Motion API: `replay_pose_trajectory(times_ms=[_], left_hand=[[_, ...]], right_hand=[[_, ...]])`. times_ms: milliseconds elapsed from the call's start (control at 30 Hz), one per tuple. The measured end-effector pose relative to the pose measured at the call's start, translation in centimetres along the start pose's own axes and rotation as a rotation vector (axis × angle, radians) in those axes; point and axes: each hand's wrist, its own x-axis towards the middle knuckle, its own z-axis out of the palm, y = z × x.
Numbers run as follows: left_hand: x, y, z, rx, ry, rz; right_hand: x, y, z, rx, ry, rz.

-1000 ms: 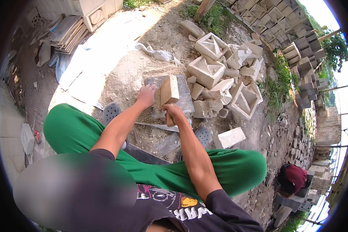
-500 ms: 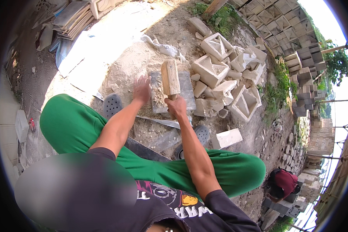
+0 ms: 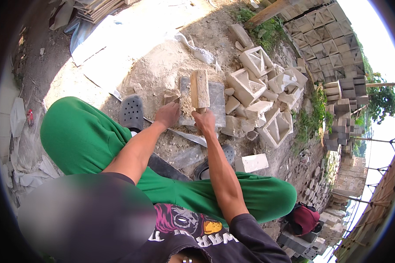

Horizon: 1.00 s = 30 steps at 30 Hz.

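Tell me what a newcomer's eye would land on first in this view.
First the bright green trousers of the seated person, filling the lower middle. Then the right hand gripping a wooden block upright over a flat grey slab at the centre, with the left hand resting on crumbly sandy material beside it. To the right lies a heap of pale hollow cast blocks, some broken.

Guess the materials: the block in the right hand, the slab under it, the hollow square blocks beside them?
Block in the right hand: looks like wood, pale tan, lengthwise grain, rough.
Slab: flat, grey, matte, dusted with sand; stone or concrete, hard to say.
Hollow blocks: off-white, chalky, chipped edges; probably cast cement or plaster.
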Motion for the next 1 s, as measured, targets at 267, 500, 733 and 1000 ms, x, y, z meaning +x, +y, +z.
replay_pose_trajectory(times_ms=[267, 500, 733, 1000], left_hand=[[-1.4, 0.9, 3.1, -0.046, 0.381, -0.009], [-2.0, 2.1, 3.4, -0.104, 0.174, 0.028], [0.3, 2.9, 3.0, -0.206, 0.103, -0.121], [3.3, 3.4, 3.4, -0.108, 0.009, -0.105]], right_hand=[[1.8, 3.5, 0.0, -0.029, -0.204, 0.207], [-0.3, 3.4, -3.5, 0.337, -0.085, 0.303], [-2.2, 3.9, -5.1, 0.369, -0.051, 0.283], [-2.6, 5.8, -4.6, 0.365, -0.069, 0.323]])
